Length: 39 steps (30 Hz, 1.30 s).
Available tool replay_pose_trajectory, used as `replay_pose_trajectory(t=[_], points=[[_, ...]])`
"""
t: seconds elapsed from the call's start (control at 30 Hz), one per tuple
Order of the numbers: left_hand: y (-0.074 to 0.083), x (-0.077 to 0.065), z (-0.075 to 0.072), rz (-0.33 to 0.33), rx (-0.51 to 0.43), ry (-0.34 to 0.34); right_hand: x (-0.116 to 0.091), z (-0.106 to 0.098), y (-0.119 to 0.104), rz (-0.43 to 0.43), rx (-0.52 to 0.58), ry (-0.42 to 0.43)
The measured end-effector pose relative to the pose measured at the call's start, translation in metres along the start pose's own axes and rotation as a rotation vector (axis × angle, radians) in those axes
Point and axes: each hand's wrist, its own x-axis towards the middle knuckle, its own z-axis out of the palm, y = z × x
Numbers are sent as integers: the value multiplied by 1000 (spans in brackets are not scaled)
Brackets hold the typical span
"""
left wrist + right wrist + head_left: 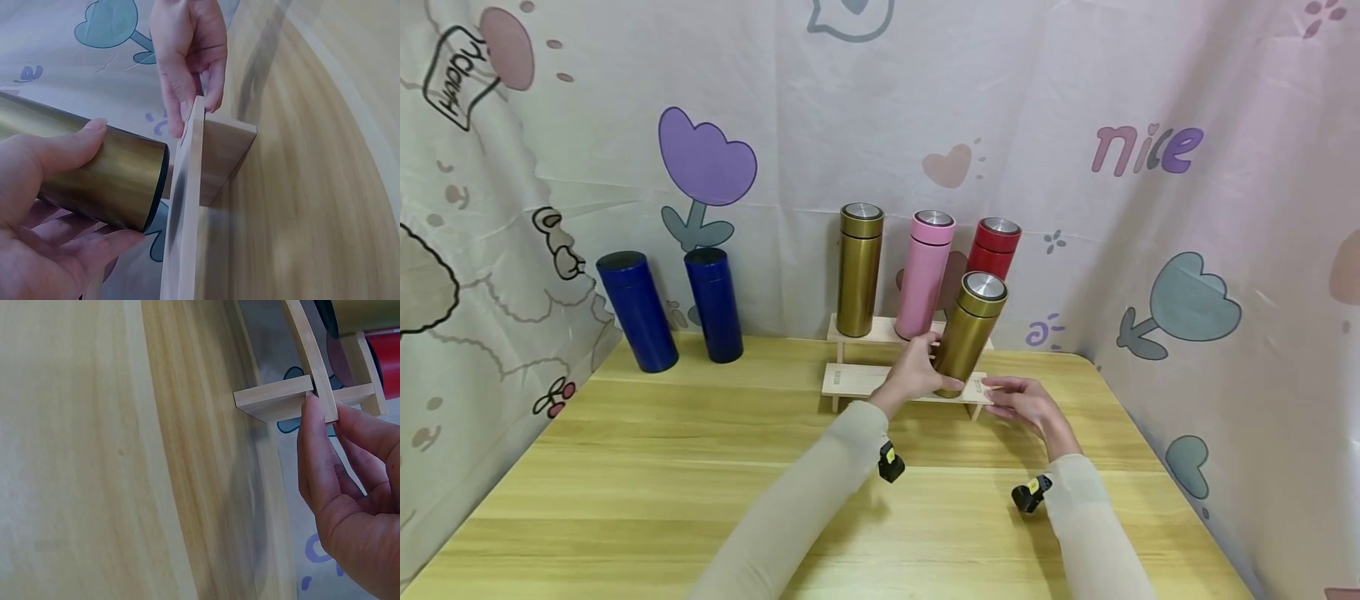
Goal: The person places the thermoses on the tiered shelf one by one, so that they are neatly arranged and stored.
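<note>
My left hand (916, 371) grips a gold thermos (967, 337) low on its body, just over the front step of a small two-tier wooden rack (861, 381). In the left wrist view the dark base of the gold thermos (119, 178) shows a narrow gap from the step. My right hand (1026, 404) pinches the right end of that step between thumb and fingers, seen closely in the right wrist view at the board's end (330, 412). On the back step stand a second gold thermos (861, 271), a pink thermos (925, 275) and a red thermos (996, 246), partly hidden.
Two dark blue thermoses (638, 312) stand at the back left of the wooden table (700, 467). A patterned curtain (805, 125) hangs right behind the table and along both sides.
</note>
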Motion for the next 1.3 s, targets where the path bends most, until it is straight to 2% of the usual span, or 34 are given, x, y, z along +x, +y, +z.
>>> replay_pose_trajectory(t=[0.2,0.43,0.73,1.3], points=[[2,5,12,4,-9,5,-1,1,0,2,-14,-4],[3,10,21,11,36,1,-1,2,-1,15,-22,-8],[3,13,25,-21,10,4,0,2,-1,19,-50,1],[-2,16,30,-42,10,-6,-1,2,0,18,-13,-2]])
